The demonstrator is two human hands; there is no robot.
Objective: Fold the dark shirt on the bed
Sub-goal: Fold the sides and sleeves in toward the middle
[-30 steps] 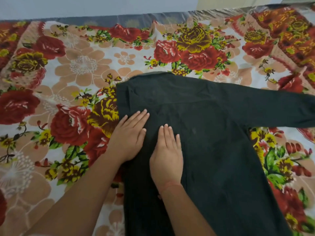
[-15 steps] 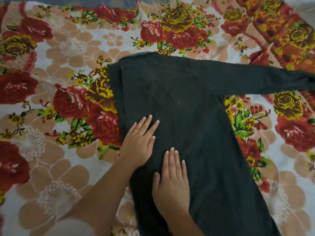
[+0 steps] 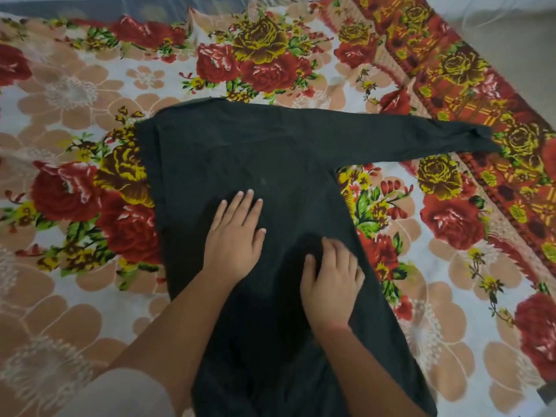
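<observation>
The dark shirt (image 3: pixel 240 155) lies spread on the bed. Its left side is folded in along a straight edge, and one long sleeve (image 3: pixel 421 139) stretches out to the right. My left hand (image 3: pixel 234 239) rests flat on the middle of the shirt, fingers together and pointing away from me. My right hand (image 3: pixel 331 281) lies on the cloth just right of it, near the shirt's right edge, with its fingers curled and slightly blurred. I cannot tell whether it pinches the cloth. The shirt's hem runs out of view at the bottom.
The bed is covered by a floral sheet (image 3: pixel 75 206) with red and yellow roses. A red patterned border (image 3: pixel 481 70) runs along the right, beyond the sleeve's cuff. The bed's far edge (image 3: pixel 90 7) shows at the top.
Both hands have slid toward me and to the right over the shirt. The right hand went from flat to curled near the right edge. The view shifted and now shows the whole sleeve.
</observation>
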